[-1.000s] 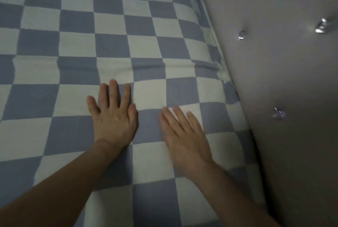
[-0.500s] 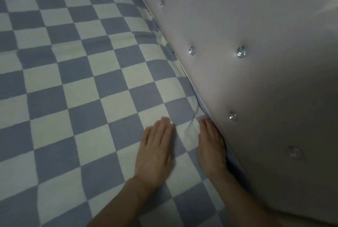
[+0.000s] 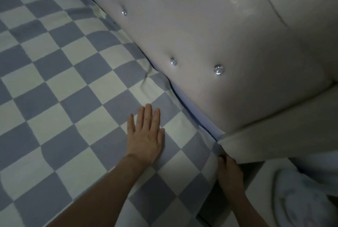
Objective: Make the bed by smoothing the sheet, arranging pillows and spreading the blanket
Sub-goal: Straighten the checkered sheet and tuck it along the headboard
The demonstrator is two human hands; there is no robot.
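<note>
A blue-and-white checkered sheet covers the mattress across the left and middle of the view. My left hand lies flat on it, palm down, fingers together and pointing toward the headboard. My right hand is at the bed's corner, fingers curled over the sheet's edge where it drops beside the mattress; its fingertips are hidden in the gap. A small wrinkle rises in the sheet near the headboard. No pillows are in view.
A padded pale headboard with shiny buttons runs diagonally along the sheet's right side. A pale side rail meets it at the corner. White crumpled fabric lies at the lower right, beside the bed.
Both hands slid from the middle of the sheet toward the headboard and then to the bed's corner. The right hand left the sheet's top and went to its edge.
</note>
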